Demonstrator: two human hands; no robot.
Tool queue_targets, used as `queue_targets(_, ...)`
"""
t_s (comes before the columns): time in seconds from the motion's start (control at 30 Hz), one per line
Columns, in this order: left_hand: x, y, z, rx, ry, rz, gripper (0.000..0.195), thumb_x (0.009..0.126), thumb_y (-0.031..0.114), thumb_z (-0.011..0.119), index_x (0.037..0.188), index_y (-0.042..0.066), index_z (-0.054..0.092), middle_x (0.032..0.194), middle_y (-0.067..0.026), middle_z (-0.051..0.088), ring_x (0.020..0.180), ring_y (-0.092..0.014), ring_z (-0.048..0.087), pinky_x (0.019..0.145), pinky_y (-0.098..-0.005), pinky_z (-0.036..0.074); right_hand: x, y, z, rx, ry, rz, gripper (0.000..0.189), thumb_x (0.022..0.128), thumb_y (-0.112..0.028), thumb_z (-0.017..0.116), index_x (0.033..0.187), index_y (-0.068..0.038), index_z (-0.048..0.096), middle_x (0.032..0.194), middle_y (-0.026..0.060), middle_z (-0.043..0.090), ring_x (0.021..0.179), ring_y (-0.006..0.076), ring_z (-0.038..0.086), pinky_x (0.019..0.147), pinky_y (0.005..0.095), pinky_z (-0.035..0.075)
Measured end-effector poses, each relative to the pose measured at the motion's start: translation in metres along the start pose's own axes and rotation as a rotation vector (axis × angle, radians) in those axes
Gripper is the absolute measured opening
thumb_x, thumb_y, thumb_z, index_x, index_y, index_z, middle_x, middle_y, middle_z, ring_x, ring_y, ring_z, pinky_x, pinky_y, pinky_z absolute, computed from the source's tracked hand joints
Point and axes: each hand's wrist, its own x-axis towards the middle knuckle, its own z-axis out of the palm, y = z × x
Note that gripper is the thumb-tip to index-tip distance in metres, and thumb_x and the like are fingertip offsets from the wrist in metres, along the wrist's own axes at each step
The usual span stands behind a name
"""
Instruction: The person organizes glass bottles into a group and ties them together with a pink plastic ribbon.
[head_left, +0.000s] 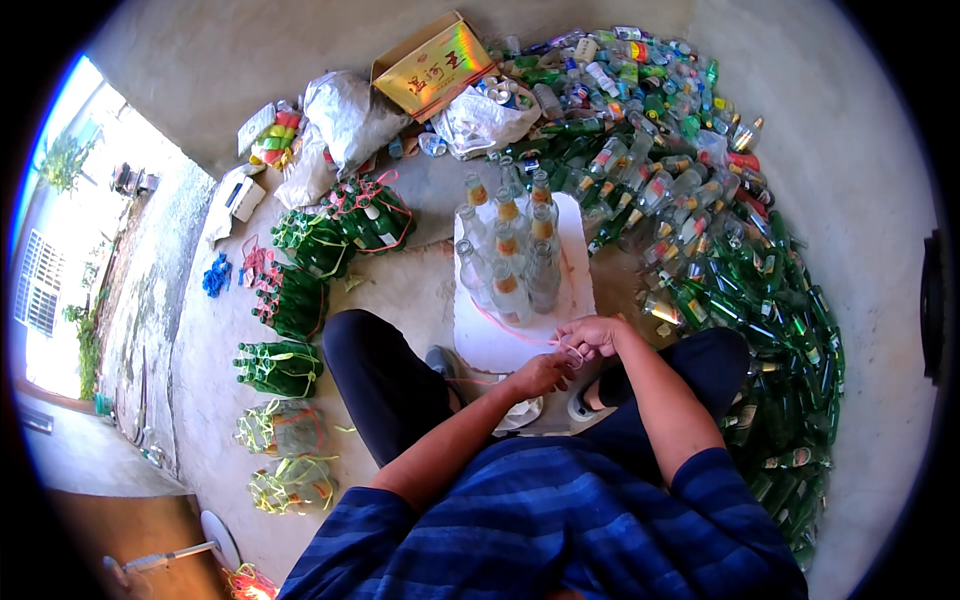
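Note:
Several clear glass bottles (508, 251) stand upright in a tight group on a white board (574, 285). A pink plastic string (501, 328) curves along the near side of the group, low down, and runs to my hands at the board's near right edge. My left hand (547, 373) and my right hand (590, 337) are close together, with the string looped between their fingers. The fingers of both are bent around it. How the string passes behind the bottles is hidden. Another length of string stretches left below the board.
Bundles of green bottles (289, 300) tied with string stand to the left, with bundled clear bottles (289, 427) nearer. A large heap of loose bottles (720, 270) curves around the right. A gold cardboard box (435, 67) and white sacks (349, 120) lie at the far wall.

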Motion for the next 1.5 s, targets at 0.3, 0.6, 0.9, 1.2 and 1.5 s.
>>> queue_targets(0.3, 0.01, -0.033, -0.011, 0.172, 0.025, -0.091, 0.035, 0.075, -0.002, 0.067, 0.11, 0.0, 0.066, 0.1, -0.0077, 0.069, 0.088, -0.018, 0.066, 0.071, -0.0314, 0.055, -0.01, 0.002, 0.017, 0.03, 0.071, -0.012, 0.033, 0.092, -0.005, 0.056, 0.124, -0.008, 0.053, 0.106, -0.0002, 0.066, 0.05, 0.0005, 0.033, 0.044, 0.0175, 0.025)
queue_targets(0.6, 0.013, -0.047, -0.005, -0.041, -0.047, 0.021, 0.029, 0.077, 0.004, 0.069, 0.106, 0.002, 0.064, 0.084, -0.0077, 0.065, 0.069, -0.016, 0.063, 0.061, -0.0309, 0.052, 0.01, 0.0, 0.039, -0.142, 0.387, -0.099, 0.022, 0.091, -0.033, 0.067, 0.088, -0.011, 0.066, 0.075, -0.0007, 0.064, 0.048, 0.0048, 0.039, 0.044, 0.0235, 0.028)
queue_targets(0.9, 0.004, -0.028, -0.023, -0.388, 0.193, -0.265, 0.036, 0.087, 0.017, 0.058, 0.121, 0.006, 0.061, 0.099, -0.0076, 0.069, 0.08, -0.018, 0.066, 0.066, -0.0319, 0.052, 0.015, 0.001, 0.063, -0.268, 0.648, -0.367, 0.016, 0.092, -0.019, 0.061, 0.087, -0.005, 0.066, 0.069, 0.0016, 0.06, 0.051, 0.0096, 0.046, 0.046, 0.0267, 0.034)
queue_targets(1.2, 0.02, -0.013, -0.031, -0.719, 0.32, -0.025, 0.02, 0.097, 0.029, 0.057, 0.104, 0.012, 0.064, 0.069, 0.0018, 0.048, 0.054, -0.011, 0.044, 0.048, -0.0285, 0.036, -0.014, 0.002, 0.101, -0.603, 0.811, -0.445, 0.024, 0.095, -0.025, 0.053, 0.093, -0.004, 0.065, 0.071, 0.0074, 0.068, 0.066, 0.0207, 0.067, 0.063, 0.0369, 0.052)
queue_targets(1.5, 0.036, -0.014, -0.034, -0.725, 0.412, -0.067, 0.021, 0.096, 0.024, 0.06, 0.106, 0.007, 0.066, 0.091, -0.0069, 0.068, 0.08, -0.017, 0.066, 0.065, -0.0294, 0.052, -0.017, 0.018, 0.117, -1.187, 1.153, -0.46, 0.026, 0.097, -0.029, 0.05, 0.096, -0.009, 0.067, 0.089, 0.0226, 0.068, 0.083, 0.0426, 0.066, 0.074, 0.0533, 0.052)
